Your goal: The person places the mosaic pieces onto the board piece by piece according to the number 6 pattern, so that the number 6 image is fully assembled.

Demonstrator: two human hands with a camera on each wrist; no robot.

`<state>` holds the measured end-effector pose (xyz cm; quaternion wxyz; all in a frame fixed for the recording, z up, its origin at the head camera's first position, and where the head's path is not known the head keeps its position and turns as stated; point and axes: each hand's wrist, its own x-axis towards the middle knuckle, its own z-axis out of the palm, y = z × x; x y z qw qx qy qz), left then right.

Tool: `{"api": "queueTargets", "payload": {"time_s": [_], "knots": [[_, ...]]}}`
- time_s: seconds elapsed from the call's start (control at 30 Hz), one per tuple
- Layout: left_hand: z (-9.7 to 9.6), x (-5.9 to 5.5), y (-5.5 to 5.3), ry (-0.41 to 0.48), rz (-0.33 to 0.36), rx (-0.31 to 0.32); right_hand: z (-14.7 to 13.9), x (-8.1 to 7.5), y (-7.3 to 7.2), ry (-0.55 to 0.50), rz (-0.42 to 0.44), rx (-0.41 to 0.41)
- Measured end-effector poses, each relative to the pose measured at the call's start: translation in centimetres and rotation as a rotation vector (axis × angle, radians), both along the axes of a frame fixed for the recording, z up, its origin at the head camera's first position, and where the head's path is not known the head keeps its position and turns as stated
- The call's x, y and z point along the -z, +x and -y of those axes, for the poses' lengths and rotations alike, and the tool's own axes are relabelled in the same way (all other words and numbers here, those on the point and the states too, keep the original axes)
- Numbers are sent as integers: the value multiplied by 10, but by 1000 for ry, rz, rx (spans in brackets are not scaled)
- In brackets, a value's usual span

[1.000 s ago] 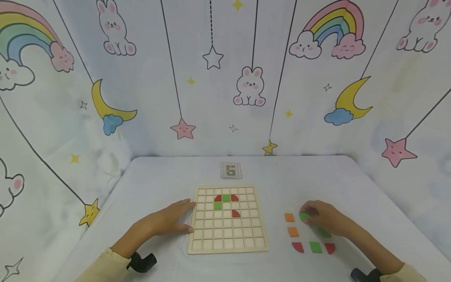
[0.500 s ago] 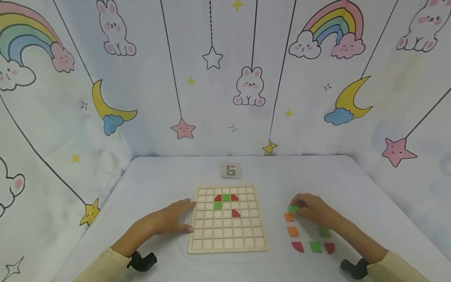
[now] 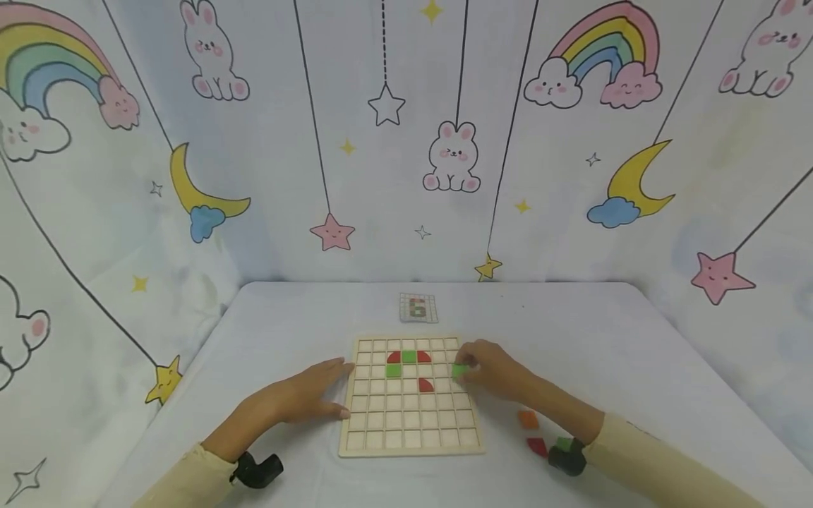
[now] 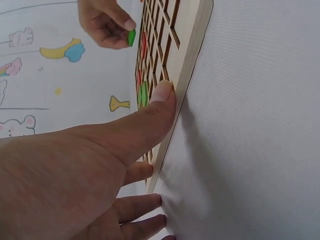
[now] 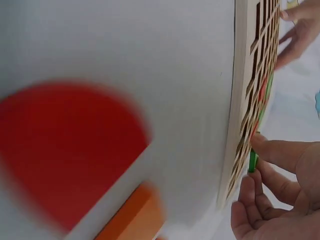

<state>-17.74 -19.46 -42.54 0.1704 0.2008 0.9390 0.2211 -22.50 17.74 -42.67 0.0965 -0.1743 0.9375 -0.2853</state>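
A wooden grid board [image 3: 413, 452] lies mid-table. In its upper part sit two green square tiles and several red quarter-round tiles; one red tile [image 3: 425, 385] stands apart, lower down. My left hand [image 3: 298, 396] touches the board's left edge, thumb [image 4: 159, 100] at the rim and fingers spread straight. Over the board's right side, my right hand [image 3: 498, 370] pinches a green tile [image 3: 459, 370] between thumb and fingertips. The left wrist view shows this green tile [image 4: 131, 38] edge-on above the board.
Right of the board lie an orange tile [image 3: 528, 420], a red quarter-round tile [image 3: 537, 446] and a green tile [image 3: 564, 444]; my right forearm covers other tiles there. A small printed card [image 3: 418, 308] rests behind the board. A patterned cloth backdrop encloses the table.
My right hand has carried the green tile leftward, from among the loose tiles on the right to over the board's right edge. The left hand stays at the board.
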Motion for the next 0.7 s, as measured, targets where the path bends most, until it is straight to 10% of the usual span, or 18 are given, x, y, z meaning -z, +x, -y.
{"api": "queueTargets", "payload": {"time_s": [0.3,0.7], "knots": [[-2,1,-1,-1,24,-21,57,3,2,-43,-55,-169],[-1,0,-1,0,15,-19,79,2,8,-11,-46,-196]]}}
